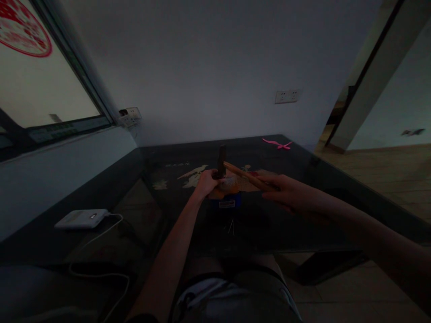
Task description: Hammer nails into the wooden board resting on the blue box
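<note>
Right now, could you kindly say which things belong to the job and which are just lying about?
Likely the job: hammer in right hand; tan piece at left hand; blue box beneath; nail-like pins.
Lying about: white power bank; cable; pink strip.

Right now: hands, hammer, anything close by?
Right hand: gripping hammer by its handle.
Left hand: beside hammer's head, hold unclear.
Close by: blue object, contact unclear.
</note>
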A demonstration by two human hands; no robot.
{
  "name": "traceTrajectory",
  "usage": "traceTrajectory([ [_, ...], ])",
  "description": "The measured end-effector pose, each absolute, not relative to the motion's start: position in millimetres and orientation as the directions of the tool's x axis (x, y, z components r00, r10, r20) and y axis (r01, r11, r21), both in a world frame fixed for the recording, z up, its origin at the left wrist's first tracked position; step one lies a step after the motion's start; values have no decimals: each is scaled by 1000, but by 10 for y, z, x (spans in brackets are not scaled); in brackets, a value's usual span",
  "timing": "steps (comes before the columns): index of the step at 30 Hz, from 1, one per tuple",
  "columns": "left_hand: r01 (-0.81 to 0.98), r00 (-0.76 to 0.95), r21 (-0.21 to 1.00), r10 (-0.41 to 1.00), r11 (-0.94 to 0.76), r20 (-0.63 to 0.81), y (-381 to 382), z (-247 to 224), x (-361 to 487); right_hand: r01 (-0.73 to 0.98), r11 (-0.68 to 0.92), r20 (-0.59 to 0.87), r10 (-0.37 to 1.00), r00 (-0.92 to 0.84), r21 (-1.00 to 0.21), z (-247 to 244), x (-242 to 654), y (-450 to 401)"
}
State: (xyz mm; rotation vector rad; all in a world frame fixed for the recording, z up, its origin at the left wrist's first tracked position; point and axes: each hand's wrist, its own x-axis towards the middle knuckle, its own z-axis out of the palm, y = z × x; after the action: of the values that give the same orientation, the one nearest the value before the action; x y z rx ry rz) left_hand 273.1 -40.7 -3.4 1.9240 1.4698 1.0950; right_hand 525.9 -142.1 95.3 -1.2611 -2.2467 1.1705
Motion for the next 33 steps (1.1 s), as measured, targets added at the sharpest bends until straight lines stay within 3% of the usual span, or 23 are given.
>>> traceTrajectory([
  [5, 574, 100, 758, 945, -310, 311, -393, -46, 2725, 538, 303, -70, 821, -566, -787, 941, 5286, -1415],
  [10, 586, 122, 742, 941, -325, 316, -403, -33, 2717, 570, 246, -139, 825, -548, -784, 922, 5272, -1429],
  [15, 586, 108, 749, 946, -308, 304, -402, -36, 2725, 534, 304, -56, 829, -556, -789, 954, 5292, -1442],
  [21, 620, 115, 720, 944, -311, 309, -418, -11, 2715, 571, 235, -138, 834, -534, -786, 848, 5288, -1421],
  [27, 573, 143, 747, 939, -337, 314, -398, -28, 2696, 531, 284, -48, 849, -526, -798, 865, 5309, -1448],
  [33, 571, 109, 763, 949, -303, 295, -387, -37, 2687, 567, 265, -97, 843, -529, -780, 778, 5318, -1437],
])
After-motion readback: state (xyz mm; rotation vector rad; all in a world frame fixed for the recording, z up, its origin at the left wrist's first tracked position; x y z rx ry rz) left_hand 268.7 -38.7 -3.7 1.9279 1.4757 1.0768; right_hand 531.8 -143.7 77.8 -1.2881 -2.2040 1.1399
